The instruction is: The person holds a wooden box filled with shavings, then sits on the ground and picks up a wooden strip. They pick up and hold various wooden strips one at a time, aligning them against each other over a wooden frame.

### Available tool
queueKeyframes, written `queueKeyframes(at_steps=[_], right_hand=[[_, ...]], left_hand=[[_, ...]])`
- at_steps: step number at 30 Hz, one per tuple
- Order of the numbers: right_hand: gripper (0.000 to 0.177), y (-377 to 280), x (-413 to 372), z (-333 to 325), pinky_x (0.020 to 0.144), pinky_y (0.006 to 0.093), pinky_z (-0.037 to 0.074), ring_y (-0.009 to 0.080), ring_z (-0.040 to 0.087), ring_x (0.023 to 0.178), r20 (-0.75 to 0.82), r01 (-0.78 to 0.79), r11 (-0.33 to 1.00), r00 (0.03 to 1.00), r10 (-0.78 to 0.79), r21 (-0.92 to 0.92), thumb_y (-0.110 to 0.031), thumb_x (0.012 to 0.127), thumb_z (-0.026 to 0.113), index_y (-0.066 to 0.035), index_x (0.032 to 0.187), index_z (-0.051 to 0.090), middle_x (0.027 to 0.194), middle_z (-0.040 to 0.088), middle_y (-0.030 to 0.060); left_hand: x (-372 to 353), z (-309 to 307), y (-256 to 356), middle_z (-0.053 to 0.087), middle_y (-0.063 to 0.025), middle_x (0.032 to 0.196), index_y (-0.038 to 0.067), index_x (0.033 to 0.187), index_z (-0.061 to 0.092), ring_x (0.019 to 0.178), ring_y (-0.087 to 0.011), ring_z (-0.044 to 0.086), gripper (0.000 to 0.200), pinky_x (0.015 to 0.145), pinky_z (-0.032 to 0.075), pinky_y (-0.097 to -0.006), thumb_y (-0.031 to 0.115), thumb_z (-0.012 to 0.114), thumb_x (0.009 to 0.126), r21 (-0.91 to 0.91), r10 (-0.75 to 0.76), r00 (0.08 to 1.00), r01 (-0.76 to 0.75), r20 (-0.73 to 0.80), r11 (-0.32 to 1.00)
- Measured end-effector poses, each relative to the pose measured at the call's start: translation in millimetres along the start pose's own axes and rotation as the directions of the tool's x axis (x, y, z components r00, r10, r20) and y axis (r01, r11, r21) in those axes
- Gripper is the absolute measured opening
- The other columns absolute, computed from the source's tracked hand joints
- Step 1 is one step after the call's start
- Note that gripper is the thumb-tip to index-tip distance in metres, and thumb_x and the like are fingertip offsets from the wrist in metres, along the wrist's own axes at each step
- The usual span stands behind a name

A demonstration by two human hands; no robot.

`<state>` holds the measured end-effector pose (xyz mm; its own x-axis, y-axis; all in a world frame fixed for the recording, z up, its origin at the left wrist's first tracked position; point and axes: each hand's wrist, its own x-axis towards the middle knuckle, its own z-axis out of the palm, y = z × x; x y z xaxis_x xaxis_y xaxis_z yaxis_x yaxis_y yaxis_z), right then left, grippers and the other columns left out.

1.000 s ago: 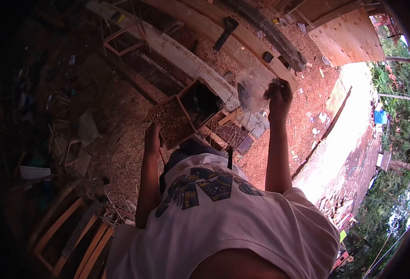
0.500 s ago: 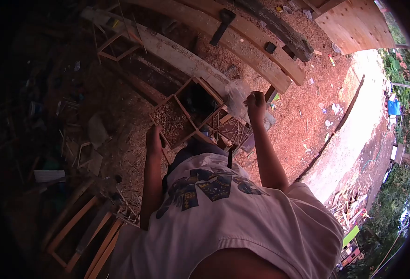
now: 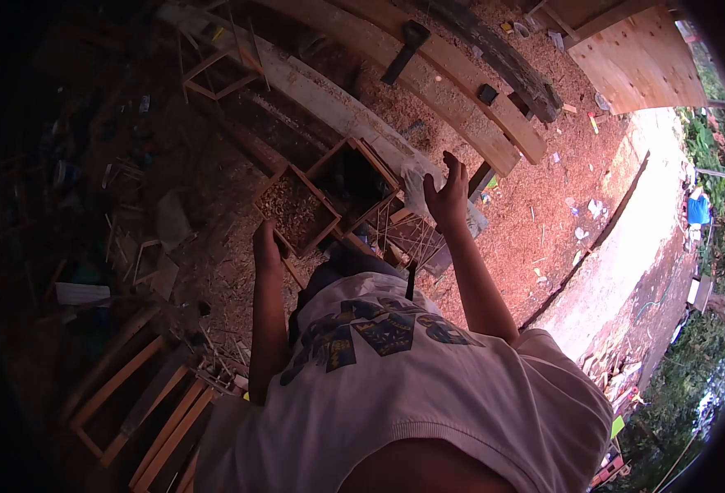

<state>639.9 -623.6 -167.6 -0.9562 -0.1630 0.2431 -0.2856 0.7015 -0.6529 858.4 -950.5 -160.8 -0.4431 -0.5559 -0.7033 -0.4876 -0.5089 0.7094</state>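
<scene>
Below my chest stands a small wooden frame [image 3: 319, 195] of thin strips. One opening shows wood shavings, the other looks dark. My left hand [image 3: 269, 246] is at the frame's near left corner, closed around its edge, with the fingers partly hidden. To the right, my right hand [image 3: 450, 201] is raised and open, thumb and fingers apart, holding nothing. Close to its left lies a crumpled clear plastic bag [image 3: 416, 187]. Beneath the bag and frame is a bundle of thin sticks [image 3: 411, 234].
Long planks [image 3: 453, 111] run across the far side, bearing a dark hammer-like tool [image 3: 405, 53] and a small black block [image 3: 487, 94]. Another wooden frame [image 3: 218, 74] stands at far left. Wooden pieces [image 3: 169, 431] lie at near left. Shavings [image 3: 535, 197] cover the ground.
My right hand has gone from curled fingers to spread ones. The wooden frame under my left hand has shifted slightly. The whole view has tilted a little.
</scene>
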Motion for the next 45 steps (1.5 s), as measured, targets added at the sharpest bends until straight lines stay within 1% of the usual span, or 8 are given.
queueKeyframes(at_steps=[8, 12, 15, 18, 21, 24, 36, 45], right_hand=[[0.028, -82.6, 18.6, 23.1, 0.098, 0.0482, 0.052, 0.0383, 0.066, 0.113, 0.235, 0.220, 0.964, 0.939, -0.250, 0.146, -0.014, 0.091, 0.070, -0.009, 0.119, 0.069, 0.116, 0.069, 0.0157], [0.023, -109.0, 1.5, 51.7, 0.079, 0.0418, 0.060, 0.0343, 0.074, 0.092, 0.505, 0.007, 0.854, 0.805, -0.313, 0.520, -0.014, 0.094, 0.072, -0.007, 0.116, 0.070, 0.109, 0.070, 0.0159], [0.027, -145.1, -11.6, 55.1, 0.086, 0.0432, 0.059, 0.0358, 0.072, 0.100, 0.619, -0.041, 0.829, 0.686, -0.382, 0.557, -0.012, 0.091, 0.074, -0.007, 0.117, 0.071, 0.112, 0.069, 0.0166], [0.027, -175.3, -26.0, 58.5, 0.093, 0.0414, 0.057, 0.0332, 0.069, 0.112, 0.375, 0.299, 0.738, 0.711, -0.595, 0.605, -0.008, 0.090, 0.074, -0.006, 0.117, 0.072, 0.124, 0.066, 0.0164], [0.039, -198.2, -36.6, 59.7, 0.097, 0.0463, 0.053, 0.0392, 0.060, 0.123, 0.394, 0.400, 0.730, 0.646, -0.654, 0.554, -0.012, 0.082, 0.078, -0.009, 0.121, 0.071, 0.134, 0.059, 0.0182], [0.024, -215.2, -38.8, 64.3, 0.104, 0.0471, 0.050, 0.0379, 0.058, 0.127, 0.439, 0.521, 0.687, 0.530, -0.725, 0.506, -0.014, 0.080, 0.080, -0.011, 0.104, 0.078, 0.138, 0.058, 0.0161], [0.019, -307.8, -81.0, 107.3, 0.107, 0.0488, 0.045, 0.0341, 0.055, 0.129, 0.531, 0.684, 0.620, 0.386, -0.754, 0.384, -0.023, 0.081, 0.080, -0.012, 0.096, 0.081, 0.141, 0.055, 0.0134], [0.011, -427.4, -134.1, 155.0, 0.097, 0.0481, 0.048, 0.0335, 0.065, 0.104, 0.407, 0.685, 0.480, 0.283, -0.869, 0.549, -0.011, 0.085, 0.077, -0.007, 0.096, 0.075, 0.101, 0.070, 0.0092]], left_hand=[[-20.0, -20.6, -0.4, 0.058, 0.0018, 0.075, 0.015, 0.092, 0.061, 0.061, -0.0110, 0.055, 0.028, 0.052, 0.039, -0.0294, 0.042, 0.057, 0.099, -0.059, 0.062, 0.998, -0.062, 0.000, 0.996], [-37.9, -21.3, 9.7, 0.052, 0.0015, 0.066, 0.015, 0.085, 0.056, 0.051, -0.0114, 0.048, 0.029, 0.048, 0.034, -0.0304, 0.040, 0.058, 0.100, -0.099, 0.102, 0.994, -0.106, -0.043, 0.989], [-48.8, -25.1, 12.9, 0.052, 0.0019, 0.065, 0.014, 0.085, 0.058, 0.051, -0.0102, 0.047, 0.030, 0.047, 0.033, -0.0292, 0.040, 0.057, 0.101, -0.123, 0.112, 0.992, -0.119, -0.062, 0.985], [-54.9, -35.3, 10.8, 0.054, 0.0033, 0.066, 0.014, 0.089, 0.061, 0.051, -0.0087, 0.047, 0.030, 0.047, 0.033, -0.0276, 0.040, 0.056, 0.102, -0.129, 0.142, 0.989, -0.145, -0.035, 0.981], [-60.7, -46.3, 9.9, 0.055, 0.0053, 0.065, 0.013, 0.091, 0.064, 0.050, -0.0070, 0.047, 0.032, 0.046, 0.031, -0.0259, 0.041, 0.053, 0.104, -0.113, 0.168, 0.986, -0.168, -0.014, 0.979], [-61.8, -54.3, 7.4, 0.053, 0.0048, 0.064, 0.012, 0.090, 0.062, 0.049, -0.0071, 0.046, 0.031, 0.046, 0.031, -0.0272, 0.039, 0.053, 0.104, -0.155, 0.135, 0.990, -0.140, -0.044, 0.978], [-58.0, -148.9, 2.5, 0.052, 0.0031, 0.064, 0.007, 0.097, 0.066, 0.047, -0.0072, 0.044, 0.031, 0.044, 0.033, -0.0270, 0.037, 0.059, 0.100, -0.236, 0.210, 0.977, -0.215, -0.049, 0.948], [-60.0, -271.0, 7.5, 0.052, 0.0015, 0.064, 0.004, 0.103, 0.068, 0.046, -0.0085, 0.043, 0.033, 0.042, 0.032, -0.0288, 0.036, 0.060, 0.101, -0.324, 0.252, 0.952, -0.296, -0.172, 0.898]])
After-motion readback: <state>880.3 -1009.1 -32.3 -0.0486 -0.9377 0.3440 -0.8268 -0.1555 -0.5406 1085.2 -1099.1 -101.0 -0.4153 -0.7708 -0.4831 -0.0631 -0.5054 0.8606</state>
